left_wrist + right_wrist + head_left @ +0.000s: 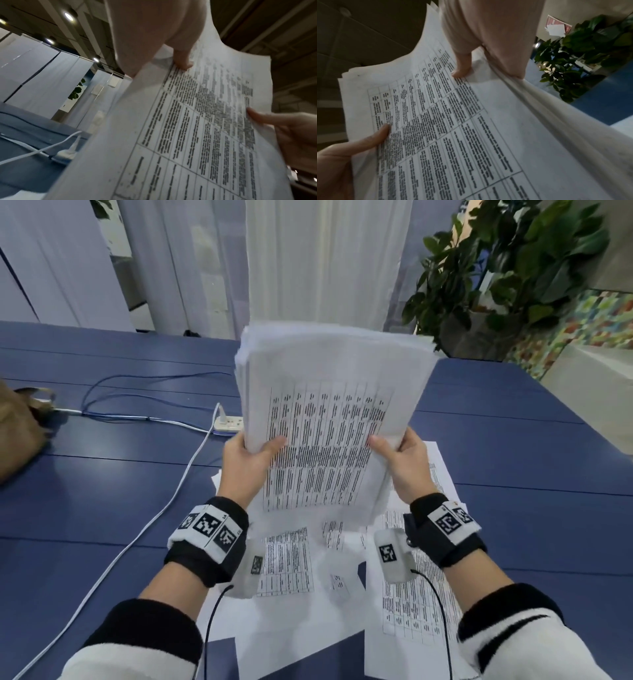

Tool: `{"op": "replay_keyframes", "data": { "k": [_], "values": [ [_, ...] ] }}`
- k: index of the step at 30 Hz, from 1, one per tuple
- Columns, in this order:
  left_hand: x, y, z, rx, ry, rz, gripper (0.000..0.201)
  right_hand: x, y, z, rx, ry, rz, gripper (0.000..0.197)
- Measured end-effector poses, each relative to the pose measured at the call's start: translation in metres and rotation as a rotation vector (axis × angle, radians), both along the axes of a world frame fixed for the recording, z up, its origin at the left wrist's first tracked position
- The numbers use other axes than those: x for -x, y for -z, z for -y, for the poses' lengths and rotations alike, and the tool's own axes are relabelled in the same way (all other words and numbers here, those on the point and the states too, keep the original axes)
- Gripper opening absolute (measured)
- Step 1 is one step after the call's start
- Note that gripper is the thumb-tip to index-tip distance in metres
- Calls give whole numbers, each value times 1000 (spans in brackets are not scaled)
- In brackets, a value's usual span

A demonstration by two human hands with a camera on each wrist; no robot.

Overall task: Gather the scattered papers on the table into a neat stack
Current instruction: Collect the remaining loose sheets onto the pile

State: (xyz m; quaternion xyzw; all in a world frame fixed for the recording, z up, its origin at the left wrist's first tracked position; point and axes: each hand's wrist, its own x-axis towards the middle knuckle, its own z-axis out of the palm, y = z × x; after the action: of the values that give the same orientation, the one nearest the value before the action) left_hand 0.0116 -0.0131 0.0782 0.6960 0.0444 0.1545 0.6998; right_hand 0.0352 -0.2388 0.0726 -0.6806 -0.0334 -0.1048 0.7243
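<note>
A thick bundle of printed papers [329, 419] is held up off the blue table [102, 501], tilted toward me, with a table of text on its top sheet. My left hand [251, 455] grips its left edge, thumb on the front. My right hand [399, 455] grips the right edge the same way. Several loose sheets [291, 563] lie overlapping on the table under my wrists. In the left wrist view the bundle [197, 128] fills the frame with my left thumb [182, 60] on it. The right wrist view shows the bundle [453, 128] pinched under my right thumb [462, 66].
A white power strip [228, 423] with a white cable [164, 498] lies left of the bundle. A brown paper bag [17, 433] sits at the table's far left. A potted plant [507, 278] stands beyond the far right corner.
</note>
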Motion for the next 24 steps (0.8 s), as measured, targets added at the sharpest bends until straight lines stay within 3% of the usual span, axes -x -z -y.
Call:
{"op": "replay_keyframes", "data": {
  "k": [3, 7, 10, 14, 18, 24],
  "values": [
    [0, 2, -4, 8, 52, -5, 19, 0, 0, 4, -50, -3, -2, 28],
    [10, 46, -1, 20, 100, -178, 24, 9, 42, 1, 118, -9, -191, 27],
    [11, 64, 5, 41, 60, -195, 21, 12, 64, -2, 75, 43, -252, 33],
    [5, 66, 11, 19, 49, -227, 24, 9, 67, -10, 73, 41, -264, 20],
    [1, 63, 16, 7, -34, -247, 20, 4, 66, -13, 29, 66, -294, 23],
    [2, 47, -6, 18, 46, -241, 27, 13, 49, 15, 233, -106, -368, 30]
  ]
}}
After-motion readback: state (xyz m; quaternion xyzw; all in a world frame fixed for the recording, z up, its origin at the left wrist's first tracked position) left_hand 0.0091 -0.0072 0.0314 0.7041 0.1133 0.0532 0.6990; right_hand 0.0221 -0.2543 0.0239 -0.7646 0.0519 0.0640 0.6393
